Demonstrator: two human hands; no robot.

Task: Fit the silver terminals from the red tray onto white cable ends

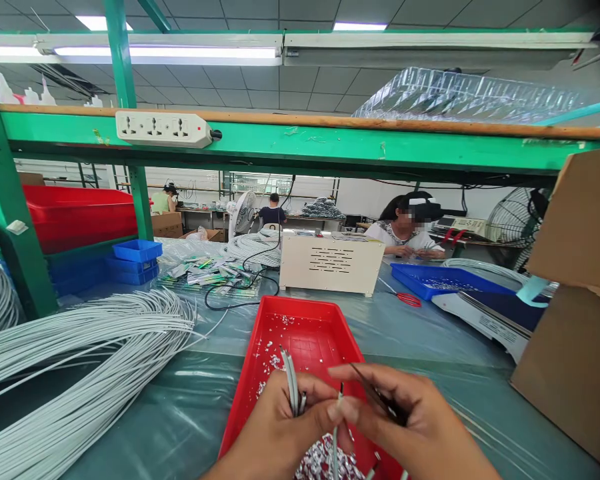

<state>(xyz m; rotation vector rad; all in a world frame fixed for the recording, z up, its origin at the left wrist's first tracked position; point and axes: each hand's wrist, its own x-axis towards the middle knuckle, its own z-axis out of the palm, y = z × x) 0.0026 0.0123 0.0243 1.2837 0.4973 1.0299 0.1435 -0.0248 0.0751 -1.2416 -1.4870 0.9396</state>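
My left hand (pixel 275 433) is closed around a few thin grey cable ends (pixel 291 380) that stick up from its fist. My right hand (pixel 410 423) pinches a dark slim tool (pixel 375 397), probably tweezers or a small cutter, right beside the cable ends. Both hands hover over the near end of a red tray (pixel 305 333). Silvery foil scraps (pixel 325 460) lie in the tray under my hands, with small bits scattered further up.
A big bundle of grey cables (pixel 80 360) lies at the left. A beige box-shaped device (pixel 330 263) stands behind the tray. Red scissors (pixel 407 299), a blue tray (pixel 445 280) and a cardboard box (pixel 575 333) are at the right. A person works opposite.
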